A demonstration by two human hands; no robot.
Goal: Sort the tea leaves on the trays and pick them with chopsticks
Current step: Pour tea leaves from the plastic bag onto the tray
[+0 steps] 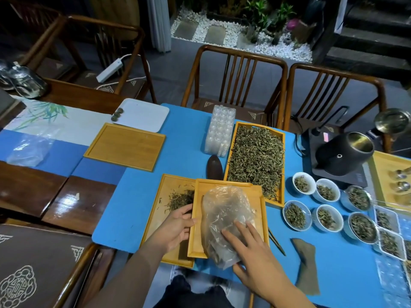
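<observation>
The fingers (239, 230) of the right hand (255, 258) lie spread and nearly straight on a crumpled clear plastic bag (224, 218), pressing it flat so it stays put on the upper wooden tray (258, 196). The left hand (175, 227) curls its thumb and fingers over that tray's left rim, likely to steady it, since it sits skewed on top of a lower tray (160, 210). A small heap of tea leaves (179, 200) lies on the lower tray, just beside the left hand. Beyond, a long tray (235, 138) holds the bulk of the leaves. The chopsticks (277, 242) rest on the blue tabletop (133, 207) just right of the stacked trays, within reach, not yet taken up.
</observation>
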